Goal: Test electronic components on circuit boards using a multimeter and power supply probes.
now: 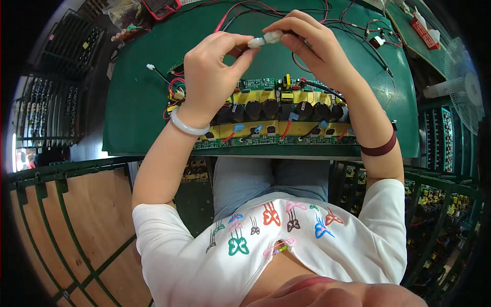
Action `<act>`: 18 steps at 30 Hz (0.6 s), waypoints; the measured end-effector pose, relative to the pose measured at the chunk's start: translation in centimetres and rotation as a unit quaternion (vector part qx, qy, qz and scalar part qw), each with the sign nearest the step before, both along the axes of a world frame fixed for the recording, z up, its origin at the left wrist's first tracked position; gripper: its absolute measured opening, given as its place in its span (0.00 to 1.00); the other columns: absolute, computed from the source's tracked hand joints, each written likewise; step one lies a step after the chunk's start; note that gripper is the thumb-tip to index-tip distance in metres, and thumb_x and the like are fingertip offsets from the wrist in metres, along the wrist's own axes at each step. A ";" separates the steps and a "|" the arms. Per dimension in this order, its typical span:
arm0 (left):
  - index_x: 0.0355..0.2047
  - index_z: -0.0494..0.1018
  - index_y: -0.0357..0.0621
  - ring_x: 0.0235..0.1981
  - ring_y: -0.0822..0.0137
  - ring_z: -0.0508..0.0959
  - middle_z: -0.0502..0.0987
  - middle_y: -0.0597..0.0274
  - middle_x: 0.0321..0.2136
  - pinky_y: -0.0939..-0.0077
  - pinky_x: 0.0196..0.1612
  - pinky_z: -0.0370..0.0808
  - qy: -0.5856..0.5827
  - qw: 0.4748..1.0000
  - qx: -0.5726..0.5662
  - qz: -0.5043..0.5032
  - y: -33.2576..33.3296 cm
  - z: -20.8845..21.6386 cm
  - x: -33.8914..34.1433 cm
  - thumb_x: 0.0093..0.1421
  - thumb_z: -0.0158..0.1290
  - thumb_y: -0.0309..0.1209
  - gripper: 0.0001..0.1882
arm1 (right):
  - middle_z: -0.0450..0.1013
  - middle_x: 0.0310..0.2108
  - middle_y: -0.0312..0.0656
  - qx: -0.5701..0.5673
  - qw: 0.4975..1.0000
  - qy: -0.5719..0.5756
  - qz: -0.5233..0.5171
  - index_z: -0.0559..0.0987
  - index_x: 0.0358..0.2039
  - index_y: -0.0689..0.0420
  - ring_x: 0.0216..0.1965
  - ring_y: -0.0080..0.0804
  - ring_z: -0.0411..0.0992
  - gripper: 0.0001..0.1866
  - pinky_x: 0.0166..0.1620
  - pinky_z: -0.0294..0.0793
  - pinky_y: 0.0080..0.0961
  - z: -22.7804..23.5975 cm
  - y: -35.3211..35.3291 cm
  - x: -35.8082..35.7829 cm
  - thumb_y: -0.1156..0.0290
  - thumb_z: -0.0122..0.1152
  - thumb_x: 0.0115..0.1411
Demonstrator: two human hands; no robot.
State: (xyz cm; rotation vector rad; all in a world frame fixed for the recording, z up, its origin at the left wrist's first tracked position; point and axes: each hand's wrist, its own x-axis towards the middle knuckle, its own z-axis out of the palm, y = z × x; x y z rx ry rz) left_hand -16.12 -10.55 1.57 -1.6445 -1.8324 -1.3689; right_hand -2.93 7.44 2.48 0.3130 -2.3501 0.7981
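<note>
Above the green table, my left hand (217, 61) pinches a small white plug connector (255, 43) between thumb and fingers. Its mate, a larger whitish connector (273, 36), is gripped in my right hand (319, 48). The two connectors meet end to end; whether they are fully seated I cannot tell. Below my hands lies a long green circuit board (266, 138) with a row of black capacitors (270, 108), yellow-wrapped parts and red and black leads with blue terminals (293, 117). My left wrist and forearm cover part of the board's left end.
A loose white plug (150, 66) on a black lead lies left of the board. Red and black cables (353, 30) tangle along the table's back. A red meter (159, 7) sits back left. Racks of boards (440, 204) stand right, a wooden-panelled cart (76, 220) left, a fan (463, 87) far right.
</note>
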 end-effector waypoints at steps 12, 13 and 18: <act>0.32 0.81 0.38 0.25 0.68 0.82 0.81 0.59 0.25 0.78 0.30 0.77 0.045 0.998 -0.047 0.021 -0.3 0.5 0.2 0.51 0.65 0.20 0.07 | 0.70 0.35 0.45 0.046 0.997 0.049 -0.028 0.77 0.42 0.60 0.35 0.46 0.73 0.07 0.37 0.74 0.35 -0.6 -0.5 -0.5 0.79 0.56 0.64; 0.32 0.81 0.37 0.25 0.68 0.81 0.81 0.59 0.25 0.78 0.30 0.77 0.046 0.997 -0.050 0.021 -0.4 0.5 0.3 0.51 0.65 0.20 0.07 | 0.70 0.35 0.45 0.048 0.997 0.048 -0.027 0.77 0.42 0.60 0.35 0.46 0.73 0.07 0.37 0.74 0.35 -0.6 -0.6 -0.4 0.79 0.56 0.64; 0.30 0.81 0.36 0.24 0.67 0.81 0.80 0.58 0.25 0.76 0.30 0.77 0.018 0.995 -0.099 0.026 -0.1 0.7 0.5 0.51 0.65 0.22 0.06 | 0.69 0.35 0.44 0.103 0.993 0.047 -0.037 0.77 0.43 0.58 0.35 0.45 0.72 0.09 0.36 0.72 0.34 -0.7 -1.0 -0.3 0.80 0.58 0.61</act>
